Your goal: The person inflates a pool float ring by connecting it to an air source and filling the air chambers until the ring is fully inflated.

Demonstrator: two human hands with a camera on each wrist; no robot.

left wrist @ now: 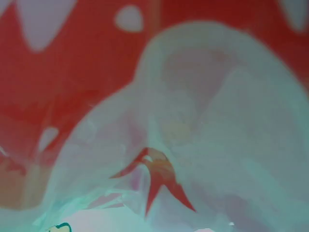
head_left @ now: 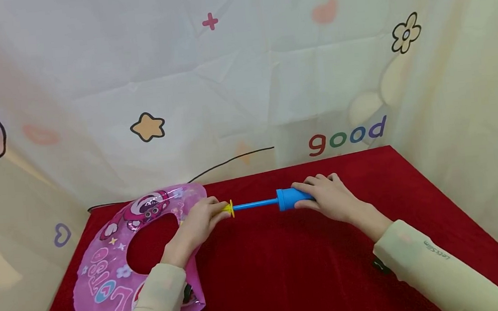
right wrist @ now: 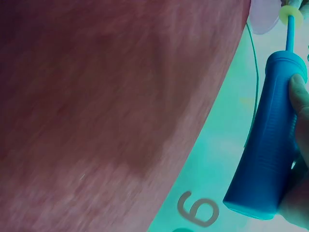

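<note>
Pump barrel point(head_left: 288, 199) gripped by right hand point(head_left: 331, 197); handle point(head_left: 231, 208) pinched by left hand point(head_left: 199, 221). Float point(head_left: 91, 271) partly hidden by left sleeve point(head_left: 159, 297). Red cloth point(head_left: 263, 259) backed by printed curtain point(head_left: 224, 87).

We see both sleeved arms point(head_left: 440, 272) stretched forward and angled inward, wrists point(head_left: 374, 221) bare; the left hand point(head_left: 202, 217) pinches between thumb and fingers, while the right hand point(head_left: 331, 195) grips with thumb opposite fingers.
</note>
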